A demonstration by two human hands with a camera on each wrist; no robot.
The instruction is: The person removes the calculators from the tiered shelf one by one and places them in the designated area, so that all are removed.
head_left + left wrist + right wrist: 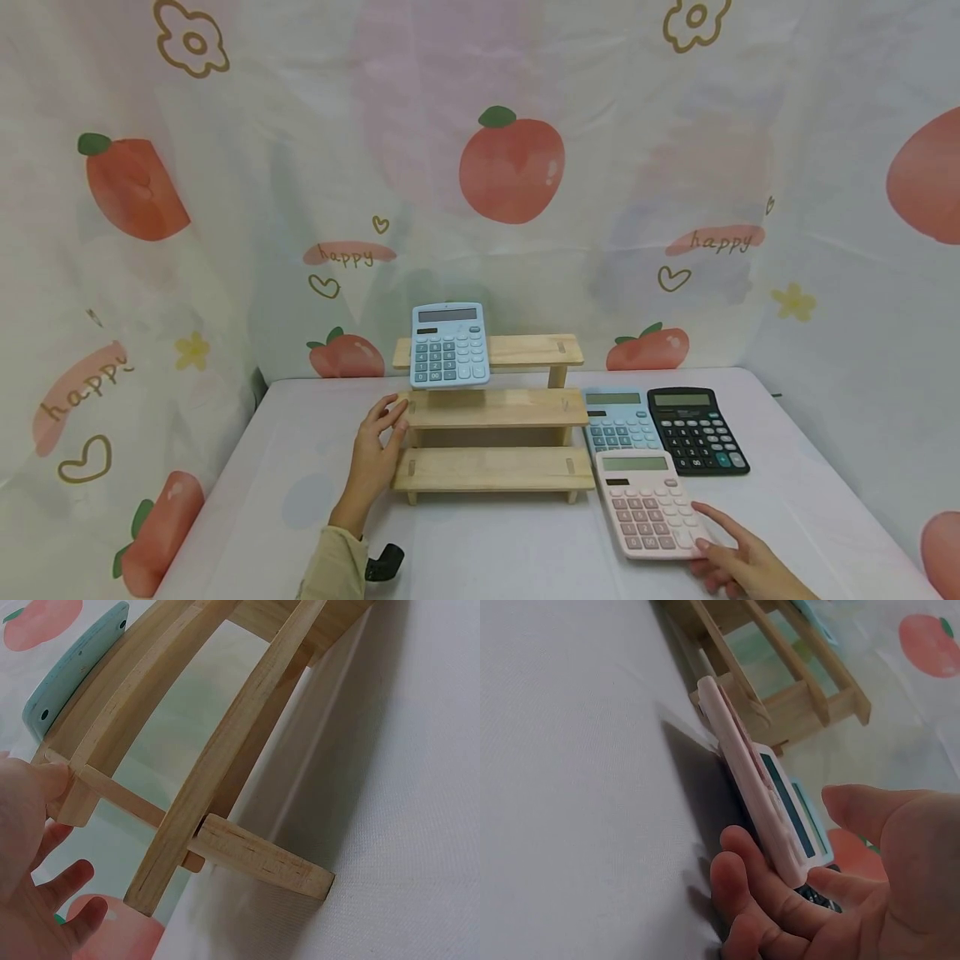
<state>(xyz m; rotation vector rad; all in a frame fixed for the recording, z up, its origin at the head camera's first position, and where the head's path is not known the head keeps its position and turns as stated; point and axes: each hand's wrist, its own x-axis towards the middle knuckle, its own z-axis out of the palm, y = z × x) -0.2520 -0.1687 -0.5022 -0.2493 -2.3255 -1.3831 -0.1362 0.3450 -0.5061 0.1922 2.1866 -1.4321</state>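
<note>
A tiered wooden stand (487, 408) stands on the table. Its middle step's left end is pinched by my left hand (378, 442), with thumb and a finger at the edge and the other fingers spread in the left wrist view. On the top step a light blue calculator (450, 346) leans upright. My right hand (738, 558) holds a pink calculator (648, 504) by its lower right corner, with fingers below it. In the right wrist view the pink calculator (754, 784) sits raised over its shadow. It overlaps a second light blue calculator (618, 417).
A black calculator (693, 429) lies right of the second blue one, near the stand's right side. A small black curved object (385, 563) is beside the left sleeve. Fruit-printed cloth (510, 275) hangs behind the white table (300, 450) and at both sides.
</note>
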